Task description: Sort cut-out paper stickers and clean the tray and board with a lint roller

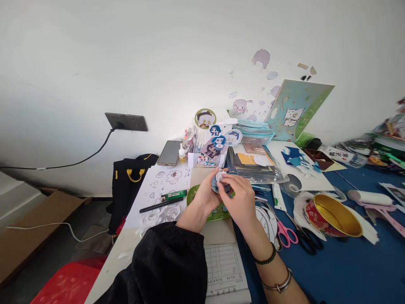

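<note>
Both my hands meet above a green plate (193,198) at the desk's middle. My left hand (206,193), coming out of a black sleeve, curls around a small round grey-white object (219,176). My right hand (241,195), with bracelets on the wrist, pinches the same object from the right side. What the object is I cannot make out; the fingers hide most of it. A sheet of line drawings (164,183) with a black pen (160,205) and a green glue stick (173,195) lies just left of my hands.
Pink-handled scissors (286,233) and a gold-lined red tin (332,214) lie to the right on the blue cloth. A phone (169,152), cartoon stickers (215,144), plastic bags and a green folder (295,107) crowd the back by the wall. A red stool (71,283) is at lower left.
</note>
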